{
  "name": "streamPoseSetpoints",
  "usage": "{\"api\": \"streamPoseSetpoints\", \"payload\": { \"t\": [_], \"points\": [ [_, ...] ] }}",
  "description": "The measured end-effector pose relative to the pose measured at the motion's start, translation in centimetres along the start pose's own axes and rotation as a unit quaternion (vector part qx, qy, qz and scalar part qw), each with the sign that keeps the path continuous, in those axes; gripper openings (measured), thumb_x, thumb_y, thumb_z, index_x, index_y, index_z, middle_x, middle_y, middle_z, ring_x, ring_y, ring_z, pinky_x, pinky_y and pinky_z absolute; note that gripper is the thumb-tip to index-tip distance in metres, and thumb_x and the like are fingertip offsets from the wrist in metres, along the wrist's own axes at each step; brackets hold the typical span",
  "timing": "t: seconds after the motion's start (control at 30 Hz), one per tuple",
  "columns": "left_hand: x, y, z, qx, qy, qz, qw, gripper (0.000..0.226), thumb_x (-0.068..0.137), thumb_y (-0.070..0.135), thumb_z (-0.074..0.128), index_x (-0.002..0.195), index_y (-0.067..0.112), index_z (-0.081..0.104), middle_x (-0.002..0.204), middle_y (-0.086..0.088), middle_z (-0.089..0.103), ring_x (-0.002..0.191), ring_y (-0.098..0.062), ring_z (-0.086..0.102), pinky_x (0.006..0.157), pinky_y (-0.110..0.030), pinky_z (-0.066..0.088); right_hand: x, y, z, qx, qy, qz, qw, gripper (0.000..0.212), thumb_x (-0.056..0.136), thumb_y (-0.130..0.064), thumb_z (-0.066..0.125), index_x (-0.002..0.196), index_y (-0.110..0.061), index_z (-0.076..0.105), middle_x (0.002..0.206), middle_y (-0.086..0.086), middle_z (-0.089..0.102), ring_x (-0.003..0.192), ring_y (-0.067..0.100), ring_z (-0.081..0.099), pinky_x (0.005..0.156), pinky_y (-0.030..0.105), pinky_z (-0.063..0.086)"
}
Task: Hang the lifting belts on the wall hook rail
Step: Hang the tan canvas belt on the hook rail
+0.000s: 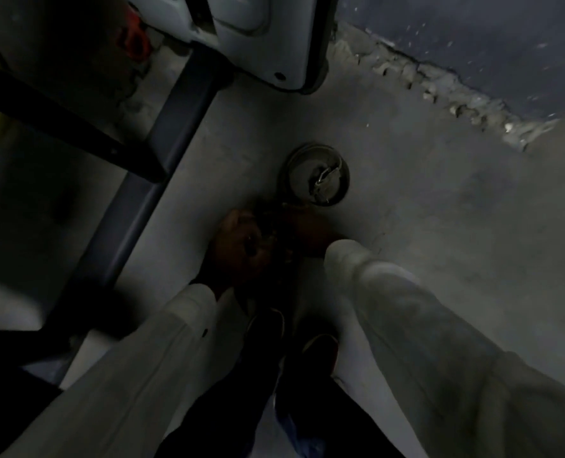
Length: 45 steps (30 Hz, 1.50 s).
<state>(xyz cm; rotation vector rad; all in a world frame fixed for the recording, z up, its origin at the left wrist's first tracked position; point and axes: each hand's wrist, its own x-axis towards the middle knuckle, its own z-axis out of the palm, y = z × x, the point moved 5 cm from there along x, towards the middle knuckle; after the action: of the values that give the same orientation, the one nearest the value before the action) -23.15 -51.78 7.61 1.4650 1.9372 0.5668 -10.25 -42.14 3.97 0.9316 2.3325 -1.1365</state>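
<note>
Your left hand (238, 249) has its fingers curled round a dark lumpy bundle (274, 226), low over the grey concrete floor (439, 242). Your right hand (307, 234) is at 3 o'clock from that bundle. It is so dark there that you cannot tell if those fingers hold the bundle or only touch it. It is also too dark to say what the bundle is.

Just past your hands, at about 1 o'clock from them, a grey rolled-up lifting belt (315, 175) lies flat on the floor in a round coil. A shiny metal buckle (325, 180) sits inside the coil. The coil is very near the bundle, but you cannot tell if they touch.

Both your arms are in long white sleeves (406, 309). Your dark shoes (266, 325) stand at 6 o'clock from your hands.

At 10 o'clock a dark blue metal bar (175, 127) runs slanted over the floor, and a black bar (69, 117) meets it from the left. At 12 o'clock is a pale grey plastic cover (258, 34), with a blurry red thing (132, 38) at 11 o'clock. A dark blue wall (472, 44) fills the 1 o'clock corner, and the floor is rough and crumbly (439, 90) where it meets the wall
</note>
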Motion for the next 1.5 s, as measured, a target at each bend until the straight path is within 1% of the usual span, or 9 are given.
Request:
{"api": "streamPoseSetpoints", "payload": {
  "t": [0.13,0.27,0.43,0.63,0.73,0.87,1.03,1.3,1.5],
  "points": [
    [-1.8,8.0,-6.9,-0.123,0.035,-0.094,0.987,0.080,0.080,0.036,0.076,0.145,0.010,0.037,0.147,-0.006,0.032,0.124,-0.002,0.035,0.100,-0.009,0.034,-9.1,-2.3,-6.1,0.175,0.038,-0.007,0.984,0.028,0.087,-0.021,0.067,0.106,0.000,0.069,0.107,0.014,0.069,0.101,0.019,0.062,0.091,0.035,0.048],
    [-3.9,16.4,-11.8,-0.345,-0.015,-0.240,0.907,0.041,0.085,0.042,0.072,0.118,0.019,0.064,0.117,0.006,0.067,0.106,-0.014,0.067,0.088,-0.025,0.054,-19.3,-5.9,-13.4,0.321,0.141,-0.014,0.937,0.032,0.073,0.000,0.078,0.097,0.015,0.061,0.095,0.011,0.063,0.083,-0.005,0.059,0.080,0.019,0.049],
    [-4.8,28.5,-17.5,-0.502,-0.149,-0.271,0.808,0.057,0.086,0.062,0.059,0.123,0.020,0.066,0.120,-0.012,0.071,0.103,-0.029,0.071,0.085,-0.052,0.058,-30.5,-12.1,-22.7,0.416,0.205,-0.004,0.886,0.035,0.077,0.018,0.070,0.086,-0.013,0.057,0.073,-0.014,0.069,0.070,-0.008,0.061,0.068,0.012,0.049],
    [-4.8,41.5,-26.3,-0.538,-0.195,-0.187,0.798,0.076,0.090,0.071,0.037,0.130,0.011,0.060,0.118,-0.014,0.069,0.105,-0.032,0.063,0.098,-0.046,0.047,-43.0,-18.0,-33.7,0.482,0.329,-0.049,0.811,0.023,0.083,0.014,0.066,0.101,0.001,0.058,0.074,-0.016,0.073,0.072,-0.005,0.066,0.070,0.013,0.052],
    [-5.7,47.6,-30.3,-0.531,-0.256,-0.110,0.800,0.080,0.081,0.071,0.051,0.126,0.005,0.062,0.124,-0.021,0.062,0.105,-0.033,0.062,0.092,-0.043,0.049,-47.8,-19.9,-38.4,0.503,0.399,-0.076,0.763,0.042,0.082,0.005,0.072,0.121,0.004,0.057,0.114,0.013,0.073,0.101,0.020,0.069,0.091,0.036,0.056],
    [-7.2,54.6,-33.6,-0.522,-0.321,0.011,0.790,0.048,0.079,0.034,0.076,0.120,0.011,0.064,0.109,-0.009,0.071,0.096,-0.020,0.070,0.082,-0.035,0.058,-53.1,-22.8,-44.0,0.535,0.446,-0.122,0.707,0.047,0.083,-0.001,0.073,0.126,0.002,0.055,0.122,0.020,0.068,0.110,0.030,0.067,0.097,0.044,0.054],
    [-7.4,64.1,-37.4,-0.523,-0.211,0.119,0.817,0.026,0.103,0.013,0.045,0.124,0.010,0.059,0.104,-0.004,0.075,0.093,-0.013,0.072,0.083,-0.027,0.060,-59.6,-26.2,-50.0,0.510,0.490,-0.166,0.687,0.046,0.085,0.000,0.072,0.126,-0.003,0.052,0.119,0.016,0.069,0.105,0.023,0.069,0.084,0.035,0.058],
    [-9.5,75.5,-43.9,-0.515,-0.038,0.283,0.808,0.010,0.101,0.015,0.051,0.108,0.012,0.058,0.108,-0.012,0.068,0.094,-0.021,0.067,0.082,-0.035,0.057,-69.1,-30.5,-56.1,0.347,0.506,-0.185,0.767,0.037,0.095,-0.009,0.061,0.131,-0.013,0.056,0.115,-0.002,0.068,0.104,0.010,0.067,0.082,0.025,0.056],
    [-9.4,81.4,-47.5,-0.434,-0.020,0.343,0.833,0.019,0.100,0.024,0.054,0.112,0.009,0.049,0.106,-0.014,0.057,0.097,-0.024,0.057,0.091,-0.051,0.050,-73.0,-32.1,-59.6,0.293,0.635,-0.188,0.689,0.020,0.094,-0.007,0.060,0.108,-0.021,0.064,0.100,-0.001,0.069,0.093,0.014,0.063,0.077,0.028,0.051]
  ]
}}
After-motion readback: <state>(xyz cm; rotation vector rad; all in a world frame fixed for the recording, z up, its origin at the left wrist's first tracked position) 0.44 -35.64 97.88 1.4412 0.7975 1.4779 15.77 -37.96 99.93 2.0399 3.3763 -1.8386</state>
